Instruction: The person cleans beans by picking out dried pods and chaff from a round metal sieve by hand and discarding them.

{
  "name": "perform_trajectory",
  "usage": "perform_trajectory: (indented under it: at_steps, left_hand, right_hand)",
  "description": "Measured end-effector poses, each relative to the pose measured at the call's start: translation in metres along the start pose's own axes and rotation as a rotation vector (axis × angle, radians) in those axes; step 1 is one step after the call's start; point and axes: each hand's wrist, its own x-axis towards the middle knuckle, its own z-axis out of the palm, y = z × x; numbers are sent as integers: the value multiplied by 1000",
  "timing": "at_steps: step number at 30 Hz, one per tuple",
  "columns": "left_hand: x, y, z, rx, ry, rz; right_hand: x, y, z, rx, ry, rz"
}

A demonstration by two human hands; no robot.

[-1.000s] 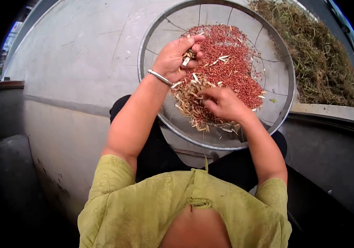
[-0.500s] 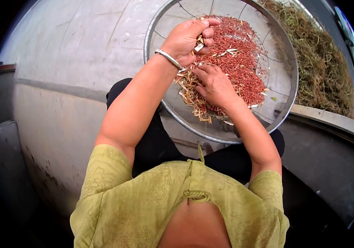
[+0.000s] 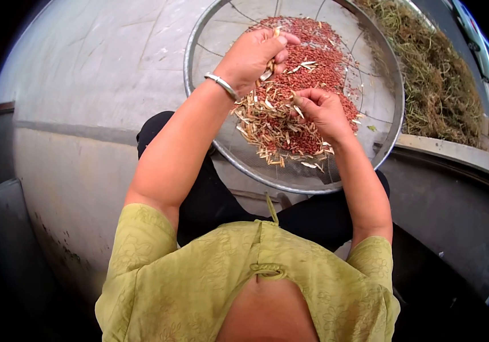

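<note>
A round, metal-rimmed sieve (image 3: 188,69) rests over my knees, with a layer of small red beans (image 3: 331,74) spread in it. Pale, dry pod pieces (image 3: 250,122) lie heaped on the near left part of the beans. Curled over the heap's far side, my left hand (image 3: 256,57) holds a bunch of dry pod pieces in its palm and fingers; a silver bangle circles that wrist. To its right, my right hand (image 3: 325,113) pinches a pale pod piece (image 3: 298,110) between thumb and fingers, just above the beans.
Dried plant stalks (image 3: 441,85) are piled beyond the sieve on the right, behind a low ledge (image 3: 449,153). Paved concrete (image 3: 102,68) extends to the left. A vehicle (image 3: 480,43) stands at the far upper right.
My right hand has lifted from the pod heap and moved slightly right, now pinching a pod piece. The sieve and my left hand appear shifted a little left in view.
</note>
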Motion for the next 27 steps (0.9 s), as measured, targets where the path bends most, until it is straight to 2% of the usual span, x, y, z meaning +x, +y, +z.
perform_trajectory:
  at_steps: [2, 6, 8, 10, 11, 12, 13, 14, 16, 18, 20, 22, 23, 25, 27]
  left_hand:
    - [0, -6, 1, 291, -49, 16]
    - [-5, -21, 7, 517, -75, -43]
    - [-4, -33, 8, 504, -71, -63]
    - [-3, -49, 10, 314, -82, -125]
    - [-3, -55, 12, 318, -84, -130]
    - [-4, -58, 16, 190, -51, -230]
    - [-4, -60, 19, 62, -16, -327]
    - [-2, -63, 21, 66, -17, -331]
    - [-1, -68, 23, -171, 49, -379]
    - [0, -68, 25, -208, 34, -389]
    - [-1, -65, 29, -261, 32, -381]
    - [-2, -64, 32, -260, 23, -378]
    - [-2, -63, 33, -261, 13, -373]
    - [0, -68, 26, -226, 4, -386]
    - [-1, -65, 25, -185, 13, -392]
  right_hand:
    - [-10, -12, -4, 360, 19, 85]
    - [-14, -13, -17, 560, -20, 43]
    - [-14, -17, -15, 580, 5, 30]
    - [-11, -14, -17, 538, 32, -56]
    - [-9, -13, -18, 453, 60, -147]
    - [-9, -13, -18, 460, 63, -147]
    - [-9, -14, -17, 280, 122, -233]
    - [-9, -17, -16, 99, 181, -317]
    - [-17, -26, -10, 31, 174, -390]
    - [-23, -30, -6, -302, 257, -647]
    - [-26, -29, -6, -312, 222, -596]
    - [-25, -27, -5, -290, 258, -733]
    - [-25, -27, -6, -288, 259, -733]
    - [-25, -27, -9, -63, 258, -632]
    - [-25, -27, -16, -48, 291, -580]
